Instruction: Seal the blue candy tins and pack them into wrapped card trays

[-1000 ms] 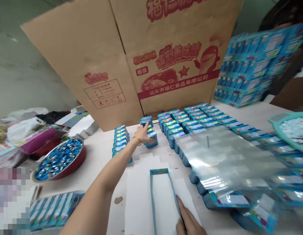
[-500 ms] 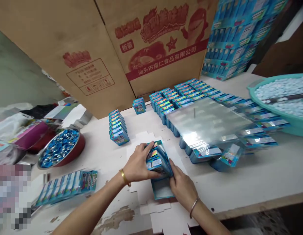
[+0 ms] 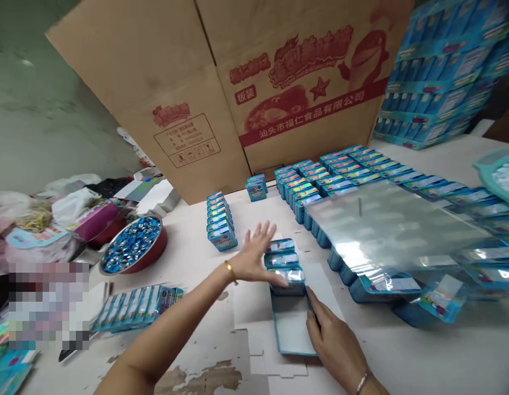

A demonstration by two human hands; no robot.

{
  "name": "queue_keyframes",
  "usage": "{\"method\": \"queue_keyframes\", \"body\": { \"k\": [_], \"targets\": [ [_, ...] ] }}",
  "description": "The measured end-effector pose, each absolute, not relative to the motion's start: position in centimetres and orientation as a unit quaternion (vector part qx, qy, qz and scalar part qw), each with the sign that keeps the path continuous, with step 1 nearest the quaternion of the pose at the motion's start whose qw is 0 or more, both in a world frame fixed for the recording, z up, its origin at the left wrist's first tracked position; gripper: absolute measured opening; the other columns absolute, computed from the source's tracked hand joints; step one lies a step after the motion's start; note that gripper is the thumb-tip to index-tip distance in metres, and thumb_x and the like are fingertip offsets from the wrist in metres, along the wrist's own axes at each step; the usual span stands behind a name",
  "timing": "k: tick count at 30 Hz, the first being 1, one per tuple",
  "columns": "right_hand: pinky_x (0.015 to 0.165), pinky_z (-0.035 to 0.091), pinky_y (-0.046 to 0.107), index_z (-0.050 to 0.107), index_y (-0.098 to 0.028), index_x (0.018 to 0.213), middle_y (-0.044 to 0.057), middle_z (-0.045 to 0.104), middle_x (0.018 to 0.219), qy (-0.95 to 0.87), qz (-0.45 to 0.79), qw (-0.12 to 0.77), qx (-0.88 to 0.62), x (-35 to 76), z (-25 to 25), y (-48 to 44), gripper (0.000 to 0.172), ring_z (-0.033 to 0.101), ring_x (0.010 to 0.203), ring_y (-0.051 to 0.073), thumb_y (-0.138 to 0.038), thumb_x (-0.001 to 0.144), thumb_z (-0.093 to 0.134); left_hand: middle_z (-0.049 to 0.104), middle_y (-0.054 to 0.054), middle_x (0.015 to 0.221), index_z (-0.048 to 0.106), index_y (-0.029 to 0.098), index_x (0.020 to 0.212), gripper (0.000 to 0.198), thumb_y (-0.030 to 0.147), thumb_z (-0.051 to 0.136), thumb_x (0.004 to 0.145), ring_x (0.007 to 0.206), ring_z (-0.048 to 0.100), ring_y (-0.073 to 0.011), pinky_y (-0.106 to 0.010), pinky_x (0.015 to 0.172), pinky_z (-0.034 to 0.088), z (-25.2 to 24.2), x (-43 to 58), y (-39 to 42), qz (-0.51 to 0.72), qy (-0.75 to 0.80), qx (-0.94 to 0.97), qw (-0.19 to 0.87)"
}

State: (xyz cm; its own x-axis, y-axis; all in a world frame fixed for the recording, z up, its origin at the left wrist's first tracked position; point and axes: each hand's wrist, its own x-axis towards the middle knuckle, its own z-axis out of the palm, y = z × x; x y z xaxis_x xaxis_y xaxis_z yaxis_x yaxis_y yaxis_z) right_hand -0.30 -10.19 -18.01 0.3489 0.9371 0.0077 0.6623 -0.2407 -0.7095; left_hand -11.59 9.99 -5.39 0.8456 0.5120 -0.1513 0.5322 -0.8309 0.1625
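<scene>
A narrow blue-rimmed cardboard tray [image 3: 293,329] lies on the white table [image 3: 423,351] in front of me. Three small blue boxes [image 3: 284,266] sit in a row at its far end. My left hand [image 3: 256,255] is open, fingers spread, its thumb side touching those boxes on their left. My right hand [image 3: 334,340] rests on the tray's right wall near the front, fingers stretched along the rim. A short row of the same blue boxes [image 3: 220,226] stands just beyond my left hand.
A big brown carton [image 3: 221,93] stands at the back. Many blue boxes [image 3: 320,178] fill the table's right under a clear plastic sheet [image 3: 386,225]. A red bowl of blue caps [image 3: 134,247] sits left. A filled tray [image 3: 134,307] lies front left. A teal basin [image 3: 499,175] is far right.
My left hand reached to the far boxes, brought some back with both hands and set them in the tray. Now it has let go and opened; the right hand moved onto the tray's rim.
</scene>
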Motion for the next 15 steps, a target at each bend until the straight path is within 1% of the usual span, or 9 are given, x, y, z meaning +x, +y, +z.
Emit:
{"method": "queue_keyframes", "body": {
  "k": [1,2,4,6,8,11,13,14,15],
  "targets": [
    [0.073,0.057,0.032,0.046,-0.012,0.137,0.011,0.063,0.123,-0.528,0.207,0.320,-0.758,-0.4,-18.1,-10.2,0.052,0.068,0.097,0.023,-0.024,0.089,0.029,0.004,-0.015,0.158,0.002,0.020,0.151,0.126,0.079,0.061,0.057,0.145,-0.001,-0.0361,-0.057,0.114,0.003,-4.9,-12.6,11.9,-0.043,0.280,0.955,0.088],
    [0.071,0.057,0.032,0.046,-0.013,0.137,0.010,0.065,0.122,-0.529,0.198,0.323,-0.759,-0.5,-18.3,-10.3,0.052,0.068,0.096,0.023,-0.024,0.090,0.029,0.002,-0.015,0.158,0.003,0.019,0.151,0.126,0.079,0.061,0.056,0.144,-0.005,-0.0366,-0.058,0.113,-0.001,-4.5,-13.8,14.0,-0.035,0.305,0.950,0.060],
    [0.067,0.058,0.030,0.045,-0.016,0.138,0.009,0.066,0.119,-0.533,0.185,0.326,-0.759,-0.4,-18.8,-10.3,0.051,0.069,0.093,0.022,-0.025,0.090,0.030,0.000,-0.018,0.157,0.010,0.015,0.151,0.130,0.078,0.066,0.051,0.142,-0.011,-0.0413,-0.061,0.110,-0.009,-4.2,-16.4,18.0,-0.050,0.378,0.925,-0.004],
    [0.064,0.058,0.029,0.042,-0.016,0.140,0.009,0.065,0.120,-0.543,0.184,0.324,-0.753,-0.3,-19.2,-10.3,0.051,0.069,0.091,0.022,-0.026,0.091,0.031,0.001,-0.020,0.157,0.012,0.015,0.150,0.133,0.076,0.069,0.047,0.141,-0.009,-0.0445,-0.065,0.107,-0.009,-4.7,-18.7,21.0,-0.093,0.422,0.901,-0.025],
    [0.062,0.057,0.028,0.041,-0.016,0.141,0.009,0.065,0.121,-0.552,0.187,0.319,-0.747,-0.2,-19.5,-10.3,0.052,0.069,0.090,0.021,-0.026,0.092,0.031,0.003,-0.021,0.157,0.012,0.016,0.150,0.129,0.073,0.069,0.050,0.142,-0.005,-0.0449,-0.066,0.108,-0.004,-5.7,-20.1,22.3,-0.122,0.440,0.889,-0.024],
    [0.060,0.057,0.027,0.041,-0.016,0.141,0.007,0.066,0.119,-0.547,0.184,0.317,-0.753,-0.3,-19.5,-10.3,0.051,0.070,0.088,0.020,-0.027,0.092,0.030,0.008,-0.021,0.156,0.016,0.015,0.149,0.117,0.066,0.068,0.059,0.142,0.002,-0.0434,-0.063,0.109,-0.001,-7.2,-20.8,21.5,-0.114,0.452,0.883,-0.042],
    [0.059,0.057,0.028,0.042,-0.014,0.140,0.008,0.067,0.117,-0.541,0.178,0.323,-0.756,-0.5,-19.3,-10.3,0.051,0.070,0.088,0.021,-0.027,0.092,0.029,0.018,-0.022,0.153,0.022,0.015,0.148,0.108,0.061,0.069,0.061,0.142,0.010,-0.0419,-0.063,0.110,-0.001,-7.7,-20.8,20.4,-0.086,0.456,0.883,-0.067],
    [0.060,0.057,0.028,0.043,-0.013,0.139,0.008,0.067,0.116,-0.540,0.176,0.326,-0.756,-0.6,-19.1,-10.2,0.051,0.070,0.089,0.021,-0.027,0.092,0.029,0.024,-0.022,0.151,0.025,0.016,0.147,0.105,0.058,0.070,0.062,0.140,0.017,-0.0410,-0.063,0.110,0.001,-7.8,-20.7,20.0,-0.071,0.455,0.885,-0.075],
    [0.062,0.057,0.029,0.044,-0.013,0.138,0.009,0.067,0.117,-0.540,0.175,0.330,-0.754,-0.7,-19.0,-10.2,0.051,0.069,0.090,0.022,-0.027,0.092,0.028,0.030,-0.021,0.147,0.027,0.017,0.146,0.103,0.055,0.071,0.061,0.137,0.024,-0.0401,-0.062,0.111,0.006,-7.8,-20.7,19.8,-0.057,0.451,0.887,-0.076]
  ]
}}
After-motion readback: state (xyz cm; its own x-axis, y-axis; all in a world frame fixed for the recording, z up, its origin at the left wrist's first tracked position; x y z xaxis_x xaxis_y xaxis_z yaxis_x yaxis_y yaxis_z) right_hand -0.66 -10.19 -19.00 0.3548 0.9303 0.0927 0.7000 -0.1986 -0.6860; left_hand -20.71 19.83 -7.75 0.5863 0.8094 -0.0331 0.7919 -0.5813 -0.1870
